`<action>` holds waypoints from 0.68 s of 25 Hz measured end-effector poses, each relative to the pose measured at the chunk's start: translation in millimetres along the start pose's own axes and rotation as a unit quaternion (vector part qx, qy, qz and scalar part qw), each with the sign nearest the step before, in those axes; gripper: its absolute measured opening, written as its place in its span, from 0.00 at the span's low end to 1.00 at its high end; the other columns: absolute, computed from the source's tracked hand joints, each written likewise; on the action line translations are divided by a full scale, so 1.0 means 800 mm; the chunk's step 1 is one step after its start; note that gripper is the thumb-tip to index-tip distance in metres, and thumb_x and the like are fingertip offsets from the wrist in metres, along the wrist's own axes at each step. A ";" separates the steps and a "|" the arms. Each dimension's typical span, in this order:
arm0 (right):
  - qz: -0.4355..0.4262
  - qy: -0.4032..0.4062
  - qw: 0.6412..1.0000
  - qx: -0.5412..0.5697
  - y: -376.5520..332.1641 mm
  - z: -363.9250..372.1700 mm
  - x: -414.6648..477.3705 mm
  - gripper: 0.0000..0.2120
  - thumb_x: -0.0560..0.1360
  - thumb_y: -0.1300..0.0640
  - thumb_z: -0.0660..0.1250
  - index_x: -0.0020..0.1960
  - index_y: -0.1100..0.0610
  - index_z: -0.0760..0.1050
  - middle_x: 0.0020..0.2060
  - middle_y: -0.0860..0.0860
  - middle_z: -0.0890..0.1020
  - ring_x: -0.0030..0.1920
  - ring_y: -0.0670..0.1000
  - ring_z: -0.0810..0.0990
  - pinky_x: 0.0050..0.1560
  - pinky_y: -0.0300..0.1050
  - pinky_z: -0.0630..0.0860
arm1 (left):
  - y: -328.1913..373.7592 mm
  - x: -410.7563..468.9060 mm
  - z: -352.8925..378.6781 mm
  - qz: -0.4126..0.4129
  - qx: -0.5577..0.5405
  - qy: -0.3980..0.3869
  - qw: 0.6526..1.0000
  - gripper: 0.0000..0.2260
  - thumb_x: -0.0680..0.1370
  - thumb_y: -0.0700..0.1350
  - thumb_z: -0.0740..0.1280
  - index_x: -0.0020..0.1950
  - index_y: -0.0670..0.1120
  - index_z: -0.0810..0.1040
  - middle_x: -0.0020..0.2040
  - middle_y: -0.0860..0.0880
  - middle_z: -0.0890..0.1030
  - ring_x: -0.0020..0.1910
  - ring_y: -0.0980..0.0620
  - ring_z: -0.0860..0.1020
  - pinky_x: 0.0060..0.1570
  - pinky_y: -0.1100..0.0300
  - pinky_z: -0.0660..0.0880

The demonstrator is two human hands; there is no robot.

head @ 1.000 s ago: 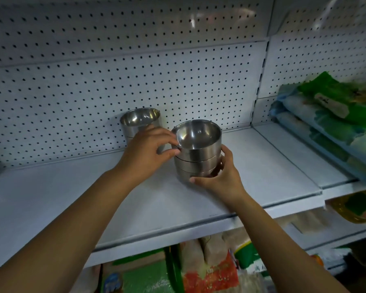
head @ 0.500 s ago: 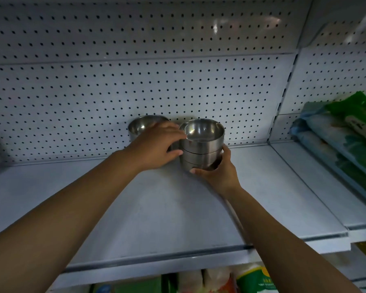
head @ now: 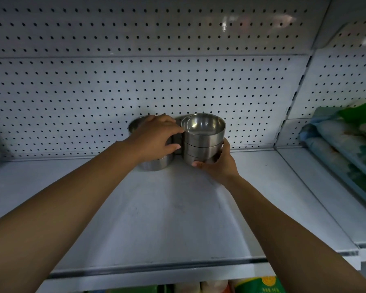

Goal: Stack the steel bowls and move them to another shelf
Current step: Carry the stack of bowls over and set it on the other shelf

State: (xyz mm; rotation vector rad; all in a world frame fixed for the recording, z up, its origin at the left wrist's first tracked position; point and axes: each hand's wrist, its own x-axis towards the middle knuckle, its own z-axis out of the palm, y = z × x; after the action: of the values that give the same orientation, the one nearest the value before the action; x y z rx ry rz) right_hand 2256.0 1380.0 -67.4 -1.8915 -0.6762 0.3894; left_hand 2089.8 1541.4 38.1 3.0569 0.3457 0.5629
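No writing is legible anywhere. A stack of three round, shiny steel bowls (head: 203, 140) stands on the white metal shelf (head: 178, 218), close to its perforated back panel (head: 93, 98). The right hand (head: 217, 166) grips the stack's base, while the left hand (head: 156, 138) presses fingertips against its left side. Just left of the stack, a second bowl stack (head: 154, 161) sits partly hidden under the left hand. Soft plastic packages (head: 347, 140) lie far right of the stack.

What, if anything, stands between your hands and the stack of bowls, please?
Nothing visible: the left hand touches the stack at its top bowl, and the right hand cups its base on the shelf.
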 end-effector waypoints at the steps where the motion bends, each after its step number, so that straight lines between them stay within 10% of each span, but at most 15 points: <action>1: 0.002 -0.001 1.000 0.002 -0.001 0.000 -0.001 0.62 0.62 0.51 0.87 0.82 0.46 0.49 0.72 0.50 0.75 0.71 0.55 0.75 0.63 0.47 0.75 | 0.000 0.000 0.002 0.001 0.000 0.002 1.000 0.23 0.78 0.53 0.72 0.73 0.53 0.76 0.74 0.46 0.73 0.75 0.48 0.67 0.74 0.51 0.57; 5: 0.022 -0.010 1.000 -0.009 -0.014 -0.001 -0.020 0.67 0.67 0.49 0.84 0.84 0.50 0.36 0.76 0.53 0.71 0.75 0.57 0.72 0.71 0.54 0.73 | 0.007 -0.011 0.004 -0.001 -0.037 0.029 0.999 0.23 0.77 0.52 0.73 0.72 0.51 0.77 0.72 0.46 0.75 0.75 0.48 0.68 0.73 0.50 0.59; 13: 0.032 -0.020 0.995 -0.097 -0.037 -0.005 -0.130 0.44 0.73 0.48 0.79 0.81 0.52 0.59 0.76 0.50 0.71 0.75 0.54 0.70 0.58 0.40 0.68 | 0.028 -0.156 -0.003 -0.124 -0.181 0.152 0.964 0.22 0.77 0.53 0.74 0.69 0.50 0.78 0.64 0.58 0.75 0.65 0.61 0.70 0.64 0.67 0.64; 17: -0.014 -0.052 0.989 -0.137 -0.057 0.058 -0.197 0.44 0.75 0.46 0.77 0.83 0.53 0.58 0.80 0.50 0.66 0.79 0.53 0.64 0.74 0.43 0.64 | 0.020 -0.276 0.009 -0.260 -0.220 0.159 0.927 0.25 0.77 0.51 0.74 0.73 0.53 0.74 0.67 0.62 0.71 0.67 0.63 0.67 0.67 0.67 0.61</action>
State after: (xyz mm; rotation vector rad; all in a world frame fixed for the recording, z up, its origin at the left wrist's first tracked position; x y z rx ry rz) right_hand 2093.4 1330.6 -50.6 -2.1290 -0.8616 0.3958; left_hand 1894.9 1477.9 -45.4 2.3055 0.8648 0.9373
